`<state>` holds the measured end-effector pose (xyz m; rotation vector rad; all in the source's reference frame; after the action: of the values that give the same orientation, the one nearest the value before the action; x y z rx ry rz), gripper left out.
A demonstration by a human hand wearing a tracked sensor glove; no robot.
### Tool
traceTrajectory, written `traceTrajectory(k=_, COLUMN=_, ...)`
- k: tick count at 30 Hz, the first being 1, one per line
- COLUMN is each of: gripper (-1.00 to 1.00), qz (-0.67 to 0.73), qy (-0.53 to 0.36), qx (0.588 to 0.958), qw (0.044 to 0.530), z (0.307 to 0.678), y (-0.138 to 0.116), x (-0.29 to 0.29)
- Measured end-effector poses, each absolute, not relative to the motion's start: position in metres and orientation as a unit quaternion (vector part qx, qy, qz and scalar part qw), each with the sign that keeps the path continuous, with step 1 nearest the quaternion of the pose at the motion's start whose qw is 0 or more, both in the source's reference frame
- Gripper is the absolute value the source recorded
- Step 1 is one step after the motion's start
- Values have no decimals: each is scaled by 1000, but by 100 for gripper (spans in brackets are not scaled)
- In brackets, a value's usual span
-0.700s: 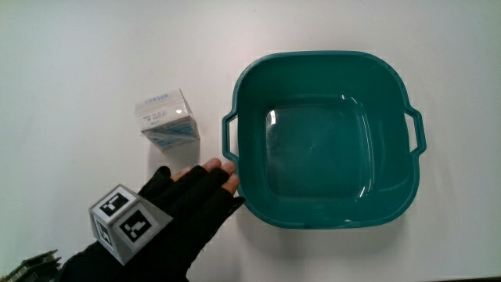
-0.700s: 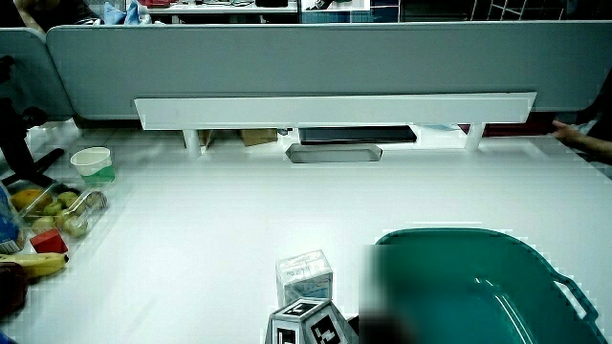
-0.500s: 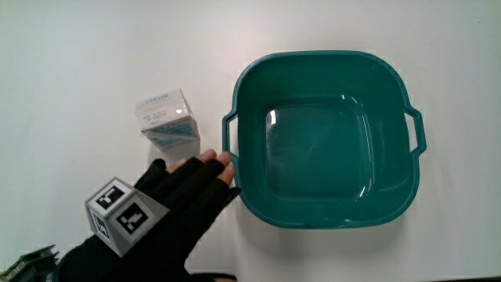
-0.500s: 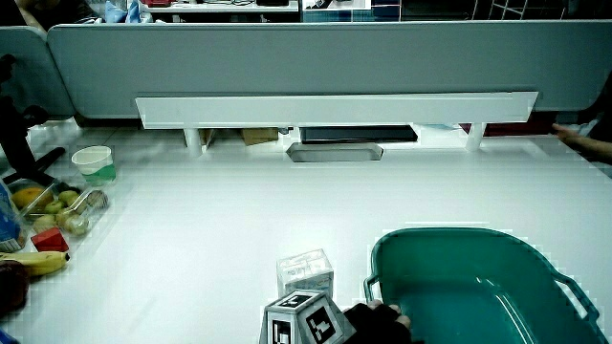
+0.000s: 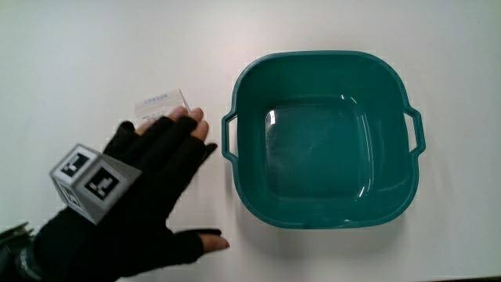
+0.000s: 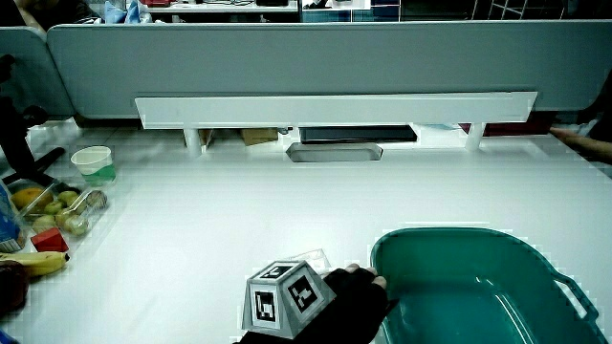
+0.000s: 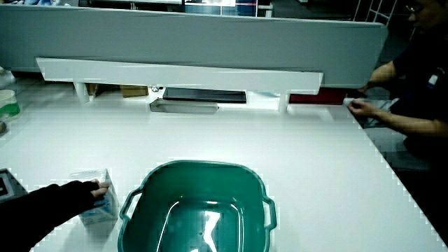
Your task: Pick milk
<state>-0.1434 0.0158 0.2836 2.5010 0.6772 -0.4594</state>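
Hands — here only one, the gloved hand (image 5: pixel 153 168) — lies over the milk carton (image 5: pixel 163 102), fingers (image 5: pixel 178 125) stretched flat across its top and thumb spread well out toward the person. Nothing is clasped; the fingers rest loose, and in a side view their tips (image 7: pixel 98 187) touch the carton's (image 7: pixel 100 199) upper part without closing round it. On the back of the hand sits the patterned cube (image 5: pixel 90 182), white with black squares, also plain in a side view (image 6: pixel 285 294).

Most of the milk carton is hidden in the main view — only a strip of its white top with small blue print shows past the fingertips. In a side view it stands upright on the white table (image 5: pixel 94 47), a small boxy pack, pale with light blue on its lower face. It stands just beside the teal basin (image 5: pixel 391 86), near the basin's handle (image 5: pixel 228 135) but apart from it.

The basin is square with rounded corners, two loop handles, and a glossy bare floor. In a side view the hand (image 6: pixel 349 298) sits close against the basin's rim (image 6: pixel 449 232), the carton there almost wholly covered.
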Motion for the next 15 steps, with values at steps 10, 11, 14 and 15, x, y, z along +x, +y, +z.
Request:
traceTrajectory(k=10, gripper=0, qz=-230, qy=172, qx=910, qw=299, z=300, y=-14, x=-164)
traceTrajectory(k=11, gripper=0, qz=-226, qy=166, qx=912, qw=300, z=302, y=-16, x=-166)
traceTrajectory(k=14, gripper=0, qz=-216, qy=146, qx=918, qw=300, z=307, y=-23, x=-171)
traceTrajectory(k=15, gripper=0, qz=-199, qy=151, qx=924, qw=290, z=308, y=-27, x=-172)
